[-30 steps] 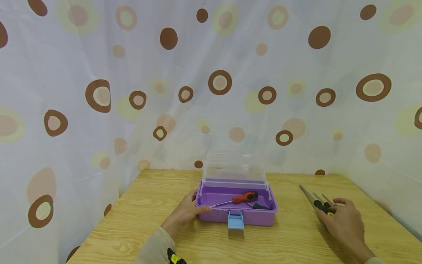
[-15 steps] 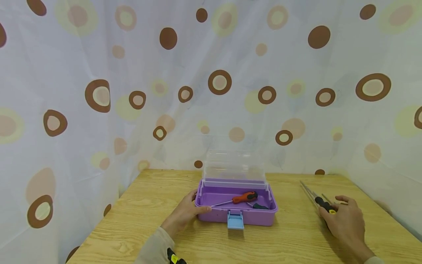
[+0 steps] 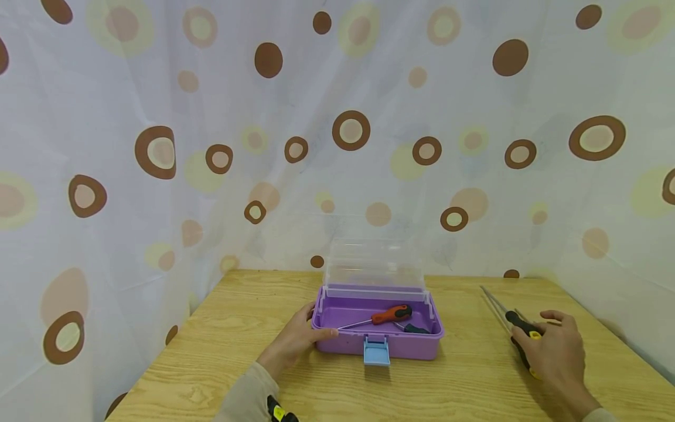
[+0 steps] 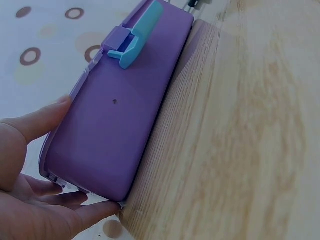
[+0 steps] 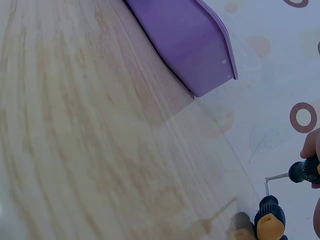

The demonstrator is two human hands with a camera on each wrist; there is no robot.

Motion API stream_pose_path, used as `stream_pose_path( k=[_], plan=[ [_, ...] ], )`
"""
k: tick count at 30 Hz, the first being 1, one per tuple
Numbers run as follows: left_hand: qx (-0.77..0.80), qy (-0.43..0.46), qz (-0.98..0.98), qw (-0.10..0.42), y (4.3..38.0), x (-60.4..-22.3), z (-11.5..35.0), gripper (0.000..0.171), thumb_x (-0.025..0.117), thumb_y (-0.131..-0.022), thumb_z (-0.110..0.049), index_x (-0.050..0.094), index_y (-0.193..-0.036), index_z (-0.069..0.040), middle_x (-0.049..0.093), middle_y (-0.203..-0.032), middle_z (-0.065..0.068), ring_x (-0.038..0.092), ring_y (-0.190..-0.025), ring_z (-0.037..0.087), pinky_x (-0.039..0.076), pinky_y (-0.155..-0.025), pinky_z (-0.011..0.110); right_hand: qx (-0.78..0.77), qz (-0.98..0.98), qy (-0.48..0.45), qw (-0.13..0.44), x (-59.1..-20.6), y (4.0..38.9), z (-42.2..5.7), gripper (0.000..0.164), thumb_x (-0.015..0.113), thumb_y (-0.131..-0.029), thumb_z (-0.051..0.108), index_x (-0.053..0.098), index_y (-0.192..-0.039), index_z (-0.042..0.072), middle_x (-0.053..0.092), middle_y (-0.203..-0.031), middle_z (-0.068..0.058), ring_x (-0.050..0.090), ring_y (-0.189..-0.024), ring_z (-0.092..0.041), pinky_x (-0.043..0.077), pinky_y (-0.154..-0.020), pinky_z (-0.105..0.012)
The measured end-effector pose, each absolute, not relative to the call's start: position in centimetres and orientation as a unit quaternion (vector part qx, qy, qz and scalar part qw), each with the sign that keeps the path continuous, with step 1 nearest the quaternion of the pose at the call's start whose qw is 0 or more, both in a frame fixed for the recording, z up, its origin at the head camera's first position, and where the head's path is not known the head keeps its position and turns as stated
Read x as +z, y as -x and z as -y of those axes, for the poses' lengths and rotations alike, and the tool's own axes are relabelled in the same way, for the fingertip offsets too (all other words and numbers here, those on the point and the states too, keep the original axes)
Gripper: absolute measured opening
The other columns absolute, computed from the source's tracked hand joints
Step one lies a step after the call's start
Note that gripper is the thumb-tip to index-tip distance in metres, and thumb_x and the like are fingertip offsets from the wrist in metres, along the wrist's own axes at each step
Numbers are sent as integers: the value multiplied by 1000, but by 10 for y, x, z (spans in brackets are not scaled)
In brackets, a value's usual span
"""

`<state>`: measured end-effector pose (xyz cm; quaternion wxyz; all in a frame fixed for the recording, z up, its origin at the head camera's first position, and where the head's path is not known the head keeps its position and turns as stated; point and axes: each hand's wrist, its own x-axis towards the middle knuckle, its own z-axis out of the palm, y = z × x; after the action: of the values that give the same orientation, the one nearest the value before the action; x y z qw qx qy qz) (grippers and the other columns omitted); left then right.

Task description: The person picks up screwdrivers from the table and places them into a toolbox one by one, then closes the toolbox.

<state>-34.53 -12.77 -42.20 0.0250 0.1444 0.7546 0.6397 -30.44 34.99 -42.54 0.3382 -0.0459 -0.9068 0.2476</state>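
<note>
A purple toolbox (image 3: 406, 347) with a raised clear lid (image 3: 374, 264) and a blue latch (image 3: 377, 353) stands mid-table. Inside lie an orange-and-black screwdriver (image 3: 389, 315) and a dark green-handled tool (image 3: 415, 329). My left hand (image 3: 297, 339) grips the box's left end, its thumb at the front rim and fingers along the end wall in the left wrist view. On the right, my right hand (image 3: 554, 351) pinches a black-and-yellow screwdriver (image 3: 519, 322) by its handle. A similar screwdriver (image 5: 270, 220) lies beneath it on the table.
A thin shaft (image 3: 522, 317) shows beside the right hand, its rear hidden by the fingers. The wooden table (image 3: 221, 346) is backed by a white curtain (image 3: 295, 105) with brown circles. At the bottom edge a black-and-yellow item (image 3: 279, 413) sits by the left sleeve.
My right hand has picked the screwdriver up slightly from beside the others, its tip swinging upward in view. The handle of the one beneath now shows. My left hand and the toolbox stay put.
</note>
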Motion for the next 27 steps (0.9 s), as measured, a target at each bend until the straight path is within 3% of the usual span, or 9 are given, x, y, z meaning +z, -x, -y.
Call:
stream_pose_path(
  k=[10,27],
  plan=[
    [643,-144,-752,31,344,-421,128,98,85,-85,-9,24,-158,8,32,-158,33,45,-136,46,37,-114,57,287,895,75,332,-423,304,-347,45,73,-91,21,68,-94,-23,48,-124,-28,48,-108,-48,45,-68,-52],
    [631,-144,-762,23,347,-423,128,96,85,-84,-8,26,-157,10,35,-156,33,46,-135,46,36,-114,59,320,875,95,350,-420,303,-346,40,73,-91,16,69,-98,-23,47,-127,-28,46,-112,-49,41,-70,-49]
  ],
)
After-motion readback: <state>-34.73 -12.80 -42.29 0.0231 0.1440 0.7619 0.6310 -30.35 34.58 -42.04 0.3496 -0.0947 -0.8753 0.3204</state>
